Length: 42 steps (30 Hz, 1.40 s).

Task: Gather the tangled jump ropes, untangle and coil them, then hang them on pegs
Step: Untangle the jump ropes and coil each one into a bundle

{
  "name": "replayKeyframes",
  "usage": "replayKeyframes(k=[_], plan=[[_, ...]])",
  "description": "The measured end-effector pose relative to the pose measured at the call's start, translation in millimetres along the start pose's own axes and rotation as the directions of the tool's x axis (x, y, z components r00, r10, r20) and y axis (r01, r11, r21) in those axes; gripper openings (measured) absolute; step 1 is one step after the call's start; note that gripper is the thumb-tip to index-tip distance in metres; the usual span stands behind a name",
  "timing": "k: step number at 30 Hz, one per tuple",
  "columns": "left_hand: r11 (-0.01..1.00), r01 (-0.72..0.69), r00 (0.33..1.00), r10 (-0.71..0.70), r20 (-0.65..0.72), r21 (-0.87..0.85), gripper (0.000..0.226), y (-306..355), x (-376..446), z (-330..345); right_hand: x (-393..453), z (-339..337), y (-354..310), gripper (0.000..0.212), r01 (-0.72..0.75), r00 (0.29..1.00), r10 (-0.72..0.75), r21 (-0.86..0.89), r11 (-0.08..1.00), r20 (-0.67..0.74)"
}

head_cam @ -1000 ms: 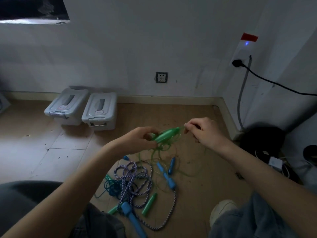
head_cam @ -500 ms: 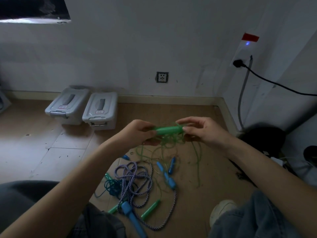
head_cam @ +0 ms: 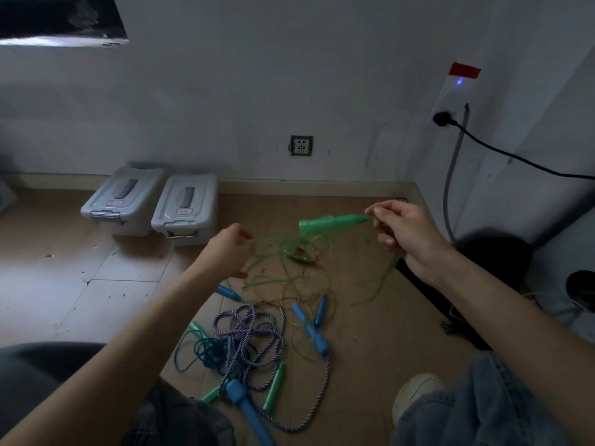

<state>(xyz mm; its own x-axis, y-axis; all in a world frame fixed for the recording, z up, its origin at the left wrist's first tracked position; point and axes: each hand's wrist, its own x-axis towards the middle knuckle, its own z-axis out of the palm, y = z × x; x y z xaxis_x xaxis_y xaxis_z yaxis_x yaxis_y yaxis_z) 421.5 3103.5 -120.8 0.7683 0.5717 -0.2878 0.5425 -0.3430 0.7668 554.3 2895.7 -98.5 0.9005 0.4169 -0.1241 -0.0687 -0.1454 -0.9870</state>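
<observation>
**Green rope lifted clear of the pile**

We saw the right hand (head_cam: 407, 235) raised at about 2 o'clock from the middle of the view, its thumb and forefinger pinching the narrow tip of a green handle (head_cam: 331, 223); the other fingers were loosely curled below. The handle lay nearly level in the air, its thick end pointing toward 9 o'clock. From it a thin green cord (head_cam: 289, 252) hung in tangled loops between the 2 hands and trailed down to the floor (head_cam: 370, 333), with 1 strand running past the right wrist toward 5 o'clock.

The left hand (head_cam: 230, 244) was held near the middle, fingers curled in toward the palm. It seemed to pinch a strand of the green cord, though the cord was too faint there for us to be sure.

Below the hands, at 6 o'clock, the remaining ropes lay on the floor: a purple-and-white braided rope (head_cam: 248, 336) in loose loops with a blue handle (head_cam: 248, 410), a dark teal cord (head_cam: 206, 349) bunched just beside it at 9 o'clock, and 2 slim blue handles (head_cam: 310, 326) at its 2 o'clock side.

2 grey lidded bins (head_cam: 154, 204) stood side by side against the wall at 10 o'clock. A black cable (head_cam: 515, 157) ran from a wall socket (head_cam: 449, 107) at 2 o'clock.
</observation>
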Motion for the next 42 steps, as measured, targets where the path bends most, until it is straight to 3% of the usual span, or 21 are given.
replayKeyframes(k=[1, 2, 3, 5, 8, 10, 14, 18, 20, 22, 23, 25, 27, 29, 32, 37, 40, 42], plan=[[0.981, -0.065, 0.998, 0.064, 0.016, 0.18, 0.036, -2.8, 0.0, 1.0, -0.7, 0.6, -2.1, 0.026, -0.003, 0.999, 0.002, 0.036, 0.999, 0.033], [0.96, -0.146, 0.989, 0.135, 0.062, 0.24, 0.046, -3.5, -1.1, 2.3, -2.1, 2.2, -3.6, 0.027, -0.005, 0.997, 0.0, 0.058, 0.998, 0.082], [0.955, -0.228, 0.97, 0.207, 0.128, 0.19, 0.055, -1.1, -4.0, 4.2, -4.5, 5.0, -4.3, 0.027, -0.005, 0.989, -0.006, 0.074, 0.997, 0.148], [0.938, -0.339, 0.888, 0.344, 0.306, -0.072, 0.064, 9.7, -15.3, 12.4, -11.5, 13.3, -5.1, 0.029, -0.004, 0.951, -0.035, 0.128, 0.992, 0.307], [0.891, -0.314, 0.778, 0.44, 0.448, -0.329, 0.042, 20.5, -27.8, 32.1, -16.0, 20.0, -8.6, 0.029, -0.003, 0.89, -0.109, 0.244, 0.97, 0.442], [0.889, -0.273, 0.784, 0.426, 0.451, -0.367, 0.031, 20.9, -29.9, 37.8, -13.4, 17.5, -10.9, 0.029, 0.016, 0.918, -0.135, 0.304, 0.953, 0.373], [0.905, -0.116, 0.858, 0.299, 0.417, -0.41, 0.024, 18.0, -24.3, 30.9, -6.6, 8.1, -8.8, 0.028, 0.056, 0.996, -0.075, 0.294, 0.954, 0.053], [0.919, -0.195, 0.942, 0.272, 0.194, -0.342, 0.008, 15.8, -19.9, 24.5, -1.2, 0.2, -5.6, 0.029, 0.058, 0.977, -0.029, 0.133, 0.989, -0.212], [0.888, -0.199, 0.946, 0.285, 0.156, -0.415, 0.007, 17.9, -20.4, 20.6, -2.5, -0.5, -4.1, 0.029, -0.001, 0.977, 0.022, 0.101, 0.995, -0.214], [0.816, -0.129, 0.94, 0.282, 0.193, -0.563, 0.01, 21.7, -22.3, 16.3, -5.5, 1.0, -4.1, 0.025, -0.088, 0.994, 0.09, 0.03, 0.996, -0.055], [0.763, -0.068, 0.933, 0.277, 0.231, -0.643, 0.011, 24.1, -23.1, 14.4, -7.7, 2.4, -4.0, 0.02, -0.113, 0.991, 0.118, -0.085, 0.99, 0.063], [0.674, 0.02, 0.915, 0.285, 0.285, -0.739, 0.011, 28.1, -24.8, 12.5, -12.1, 4.2, -2.0, 0.014, -0.03, 0.967, 0.136, -0.432, 0.901, 0.216], [0.633, 0.054, 0.907, 0.293, 0.303, -0.773, 0.01, 31.3, -27.1, 11.9, -15.3, 8.5, 2.3, 0.014, 0.095, 0.958, 0.077, -0.559, 0.824, 0.276], [0.614, 0.072, 0.907, 0.288, 0.308, -0.786, 0.009, 33.8, -29.6, 12.0, -18.9, 15.1, 2.3, 0.011, 0.17, 0.96, -0.009, -0.556, 0.813, 0.281], [0.544, 0.134, 0.919, 0.245, 0.309, -0.828, 0.008, 38.2, -29.8, 13.5, -17.9, 18.8, 0.7, 0.011, 0.262, 0.965, -0.193, -0.575, 0.775, 0.18], [0.228, 0.299, 0.917, 0.199, 0.345, -0.927, 0.013, 45.0, -25.3, 6.6, -24.2, 26.6, 2.9, 0.021, 0.33, 0.944, -0.278, -0.56, 0.76, 0.178], [0.098, 0.33, 0.923, 0.175, 0.343, -0.939, 0.016, 48.4, -24.7, 3.0, -30.2, 28.6, -5.5, 0.044, 0.316, 0.923, -0.2, -0.349, 0.882, 0.33], [0.087, 0.34, 0.923, 0.163, 0.35, -0.937, 0.015, 49.5, -25.9, 5.2, -37.5, 33.6, -7.4, 0.045, 0.353, 0.866, -0.168, -0.338, 0.872, 0.471]])
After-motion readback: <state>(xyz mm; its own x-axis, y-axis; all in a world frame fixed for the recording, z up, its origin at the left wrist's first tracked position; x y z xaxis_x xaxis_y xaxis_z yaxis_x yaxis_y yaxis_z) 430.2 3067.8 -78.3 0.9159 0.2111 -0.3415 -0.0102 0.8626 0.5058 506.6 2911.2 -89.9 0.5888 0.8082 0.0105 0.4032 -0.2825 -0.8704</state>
